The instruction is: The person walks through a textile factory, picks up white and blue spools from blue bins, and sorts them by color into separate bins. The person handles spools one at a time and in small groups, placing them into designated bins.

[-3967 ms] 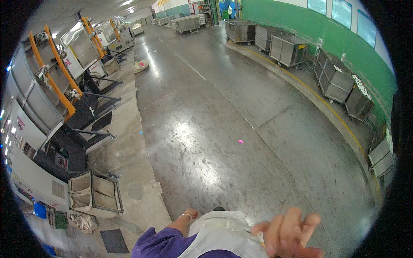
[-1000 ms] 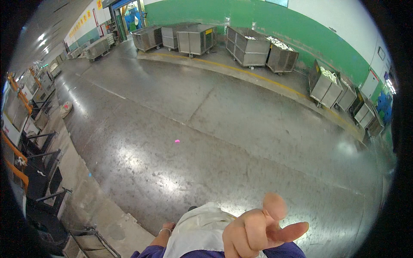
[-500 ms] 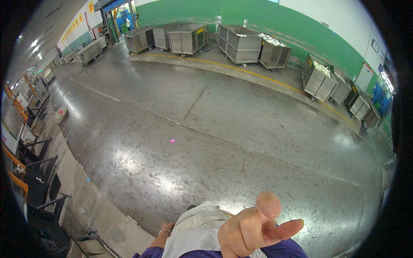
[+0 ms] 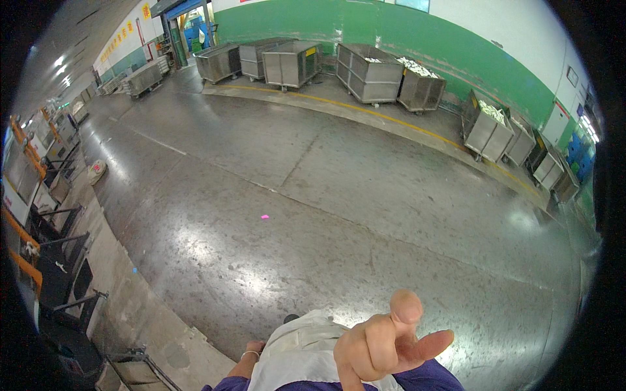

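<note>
My right hand (image 4: 375,348) is raised close in front of me at the bottom of the view. Its index finger and thumb stand apart with nothing between them, while the other fingers look curled. Low at my left side hangs my left hand (image 4: 255,347), with a pale band at the wrist. Its fingers are mostly hidden beside the white apron (image 4: 297,345), so I cannot make out whether it holds anything. The dark tip of a shoe (image 4: 291,318) shows past the apron.
Grey metal wheeled bins (image 4: 370,75) line the green and white wall; some hold white pieces. A yellow line (image 4: 391,119) runs before them. Machine frames (image 4: 65,260) with orange bars stand along the left. A pink scrap (image 4: 265,216) lies on the grey floor.
The view has tilted and shifted slightly, so the bins and wall sit a little lower. My right hand keeps its pose, with its thumb slightly further left.
</note>
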Demonstrator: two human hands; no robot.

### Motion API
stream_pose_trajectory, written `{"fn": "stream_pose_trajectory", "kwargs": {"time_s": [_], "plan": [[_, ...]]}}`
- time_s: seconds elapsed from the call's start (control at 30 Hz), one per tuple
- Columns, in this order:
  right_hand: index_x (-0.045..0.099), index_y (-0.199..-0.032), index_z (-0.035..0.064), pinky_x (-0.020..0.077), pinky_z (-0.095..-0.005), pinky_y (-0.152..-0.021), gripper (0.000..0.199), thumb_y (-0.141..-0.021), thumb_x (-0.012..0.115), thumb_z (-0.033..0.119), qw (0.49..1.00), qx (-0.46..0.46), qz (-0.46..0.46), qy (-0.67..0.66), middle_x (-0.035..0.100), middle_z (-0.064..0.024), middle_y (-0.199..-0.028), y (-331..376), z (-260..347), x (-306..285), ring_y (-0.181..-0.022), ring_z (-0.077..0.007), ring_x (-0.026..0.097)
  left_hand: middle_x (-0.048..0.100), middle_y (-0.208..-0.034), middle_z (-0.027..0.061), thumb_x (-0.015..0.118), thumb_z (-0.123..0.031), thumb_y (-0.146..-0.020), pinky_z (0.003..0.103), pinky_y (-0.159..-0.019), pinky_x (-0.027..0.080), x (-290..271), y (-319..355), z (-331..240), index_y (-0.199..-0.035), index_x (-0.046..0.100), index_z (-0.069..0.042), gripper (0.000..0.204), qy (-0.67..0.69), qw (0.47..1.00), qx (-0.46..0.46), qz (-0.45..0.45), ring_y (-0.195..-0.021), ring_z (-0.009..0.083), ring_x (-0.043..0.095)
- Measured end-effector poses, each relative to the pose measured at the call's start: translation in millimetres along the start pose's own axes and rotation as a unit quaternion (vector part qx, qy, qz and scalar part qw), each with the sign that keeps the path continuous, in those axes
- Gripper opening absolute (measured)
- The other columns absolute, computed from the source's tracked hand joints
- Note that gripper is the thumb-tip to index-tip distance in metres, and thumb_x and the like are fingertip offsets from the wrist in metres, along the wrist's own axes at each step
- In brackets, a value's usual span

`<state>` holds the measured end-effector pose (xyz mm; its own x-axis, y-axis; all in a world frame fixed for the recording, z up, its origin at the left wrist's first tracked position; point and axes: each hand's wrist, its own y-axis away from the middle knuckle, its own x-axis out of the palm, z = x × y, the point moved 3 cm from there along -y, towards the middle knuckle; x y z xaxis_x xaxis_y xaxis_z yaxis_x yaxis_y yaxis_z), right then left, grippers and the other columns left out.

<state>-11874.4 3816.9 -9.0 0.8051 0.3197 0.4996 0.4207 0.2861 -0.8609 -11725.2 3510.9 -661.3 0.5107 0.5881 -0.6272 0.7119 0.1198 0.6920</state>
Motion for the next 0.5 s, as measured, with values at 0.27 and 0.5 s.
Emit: {"fn": "stream_pose_trajectory", "kwargs": {"time_s": [0.27, 0.5], "plan": [[0.046, -0.131, 0.0079, 0.0537, -0.0251, -0.071, 0.052, -0.097, 0.042, 0.047, 0.937, -0.039, -0.311, 0.155, 0.034, 0.0016, -0.067, 1.1, 14.3, -54.3, -0.06, -0.0094, 0.04, 0.071, -0.094, 0.0118, 0.06, -0.025, -0.082, 0.038, -0.071, 0.053, 4.7, 13.6, 5.6, -0.093, 0.071, -0.003, 0.027, 0.147, 0.988, -0.041, -0.029, -0.081, 0.0249, 0.068], [0.047, -0.129, 0.0097, 0.051, -0.0378, -0.089, 0.041, -0.1, 0.04, 0.038, 0.877, -0.092, -0.417, 0.219, 0.037, 0.0027, -0.07, 31.1, 26.2, -117.1, -0.065, -0.0084, 0.042, 0.069, -0.107, 0.0096, 0.051, -0.031, -0.087, 0.039, -0.08, 0.052, 5.5, 6.3, 5.0, -0.099, 0.072, -0.011, 0.032, -0.107, 0.993, 0.016, 0.053, -0.097, 0.0261, 0.066]]}}
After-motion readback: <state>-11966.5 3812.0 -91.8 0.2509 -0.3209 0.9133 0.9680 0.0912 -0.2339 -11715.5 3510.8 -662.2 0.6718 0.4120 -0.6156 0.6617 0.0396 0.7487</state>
